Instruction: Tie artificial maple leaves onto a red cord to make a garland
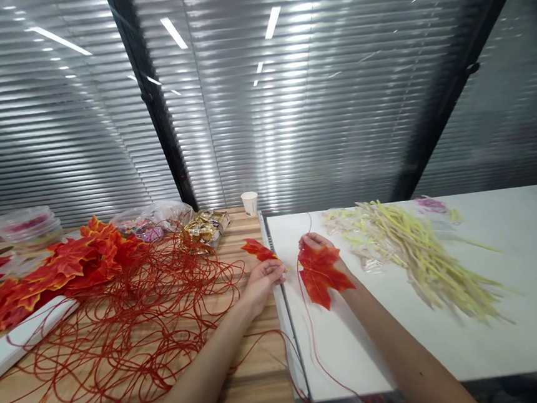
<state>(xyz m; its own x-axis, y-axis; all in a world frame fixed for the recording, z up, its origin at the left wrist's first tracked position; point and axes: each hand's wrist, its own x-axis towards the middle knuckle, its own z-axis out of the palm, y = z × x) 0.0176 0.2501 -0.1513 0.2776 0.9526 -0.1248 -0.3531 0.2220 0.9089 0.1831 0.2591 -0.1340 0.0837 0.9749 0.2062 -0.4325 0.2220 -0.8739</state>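
Note:
My left hand is closed at the seam between the two tables, its fingers pinching the stem end of a small red leaf. To its right, my right hand is raised over the white table, closed at the top of a large red-orange maple leaf. That leaf hangs in front of my right wrist. A thin red cord passes by my right fingers and drops down past the leaf toward the front edge. The two hands are a short distance apart.
Tangled red cord covers much of the wooden table, beside piled red leaves and a white bar. Gold packets and a paper cup stand behind. Yellow stems lie on the white table.

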